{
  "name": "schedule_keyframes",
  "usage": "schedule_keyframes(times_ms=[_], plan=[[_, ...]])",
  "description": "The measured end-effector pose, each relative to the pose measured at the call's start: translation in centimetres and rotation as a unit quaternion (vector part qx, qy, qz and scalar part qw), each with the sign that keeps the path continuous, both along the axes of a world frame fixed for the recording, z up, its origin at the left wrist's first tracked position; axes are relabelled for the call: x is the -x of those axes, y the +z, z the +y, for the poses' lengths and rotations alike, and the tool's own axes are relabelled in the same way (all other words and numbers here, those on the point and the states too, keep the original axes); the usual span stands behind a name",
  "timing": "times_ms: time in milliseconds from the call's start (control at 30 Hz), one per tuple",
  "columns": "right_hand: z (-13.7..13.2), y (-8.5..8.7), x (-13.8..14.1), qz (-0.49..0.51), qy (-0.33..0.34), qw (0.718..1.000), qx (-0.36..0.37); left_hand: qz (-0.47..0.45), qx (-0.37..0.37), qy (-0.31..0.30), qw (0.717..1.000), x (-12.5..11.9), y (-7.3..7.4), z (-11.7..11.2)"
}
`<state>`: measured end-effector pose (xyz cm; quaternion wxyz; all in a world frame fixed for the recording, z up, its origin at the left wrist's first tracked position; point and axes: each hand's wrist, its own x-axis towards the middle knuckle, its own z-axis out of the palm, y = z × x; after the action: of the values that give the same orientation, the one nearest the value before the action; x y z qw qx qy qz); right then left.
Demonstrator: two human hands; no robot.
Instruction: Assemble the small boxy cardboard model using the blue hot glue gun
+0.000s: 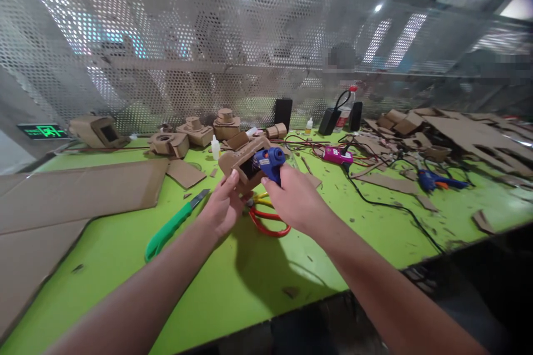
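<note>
My left hand (225, 202) is closed on a small cardboard model (233, 162) with a dark panel in its face, held up above the green table (208, 294). In my right hand (297, 197) is a blue glue gun (272, 162), its body close against the right part of the model. Whether its nozzle touches the cardboard is hidden. Below the hands lie scissors with red and yellow handles (270, 227), partly covered by my right hand. To the left rests a green utility knife (175, 227), blade out.
Large cardboard sheets (83, 191) cover the left side. Several cardboard models (195, 132) stand along the back near a glue bottle (215, 148). At right are a pink tool (337, 155), another blue glue gun (441, 180), a black cable (387, 208) and piled scraps (458, 133).
</note>
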<state>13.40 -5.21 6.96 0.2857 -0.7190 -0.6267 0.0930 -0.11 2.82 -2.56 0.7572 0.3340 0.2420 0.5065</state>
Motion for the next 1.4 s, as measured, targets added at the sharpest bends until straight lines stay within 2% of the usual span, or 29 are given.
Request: schedule_keyframes(times_ms=[133,333,533,700,800,1067,1400], plan=[[0.1,-0.1,-0.2,0.022,-0.002,1.000,0.017,-0.005,0.003,0.002,1.000,0.0,-0.2,0.1],[0.4,-1.0,-1.1,0.119,0.054,0.990,-0.043,0.001,0.005,-0.001,1.000,-0.1,-0.1,-0.1],[0.1,-0.4,-0.9,0.088,0.010,0.996,0.002,0.009,-0.004,0.011,1.000,0.0,-0.1,-0.2],[-0.3,0.7,-0.9,0.049,-0.014,0.997,0.060,0.013,0.001,0.040,0.999,0.0,0.4,-0.2],[-0.4,0.8,-1.1,0.031,-0.017,0.996,0.077,0.007,-0.011,0.046,0.999,-0.1,0.7,-0.2],[-0.3,-0.2,-1.3,0.036,-0.012,0.999,0.039,0.019,-0.012,0.041,0.999,0.1,0.5,-0.1],[-0.1,-1.1,-1.3,0.120,0.014,0.993,0.017,0.026,0.005,0.035,0.999,0.2,0.4,0.1]])
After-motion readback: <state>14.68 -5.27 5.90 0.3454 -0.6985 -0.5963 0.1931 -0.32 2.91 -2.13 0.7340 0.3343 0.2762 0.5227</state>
